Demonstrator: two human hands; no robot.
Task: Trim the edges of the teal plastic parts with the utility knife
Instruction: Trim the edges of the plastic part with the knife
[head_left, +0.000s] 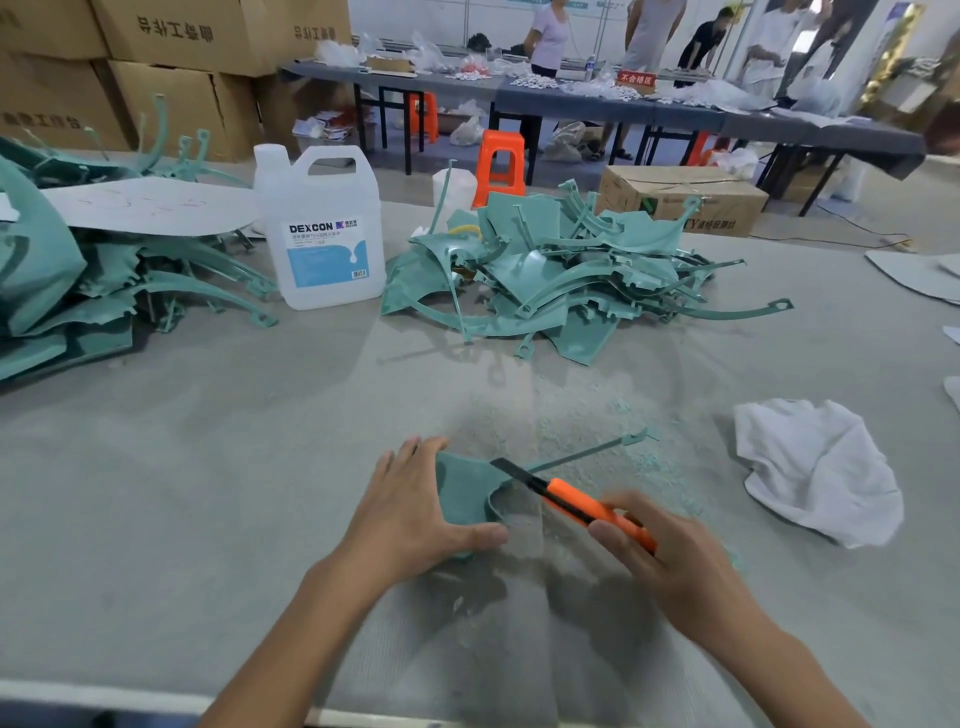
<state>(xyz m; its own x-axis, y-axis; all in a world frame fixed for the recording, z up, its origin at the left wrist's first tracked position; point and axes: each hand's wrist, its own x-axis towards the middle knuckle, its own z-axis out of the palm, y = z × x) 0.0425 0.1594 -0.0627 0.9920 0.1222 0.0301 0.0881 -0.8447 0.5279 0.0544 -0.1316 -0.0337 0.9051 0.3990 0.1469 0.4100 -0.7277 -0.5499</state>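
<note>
The left grip (415, 514) clamps the part (462, 491) to the bench (208, 467), thumb at its near edge. Just right of it, the right grip (670, 556) is wrapped round the knife (576, 501), blade on the part's far edge.

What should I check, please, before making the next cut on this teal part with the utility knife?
1. Left hand holds the teal plastic part down: ok.
2. Right hand grips the orange utility knife: ok.
3. Blade extended: ok.
4. Blade touching the part's edge: cannot tell, blurred.
5. Left fingers out of the blade's line: likely not ok; the tip points toward them.
6. White cloth clear of the work: ok.
</note>
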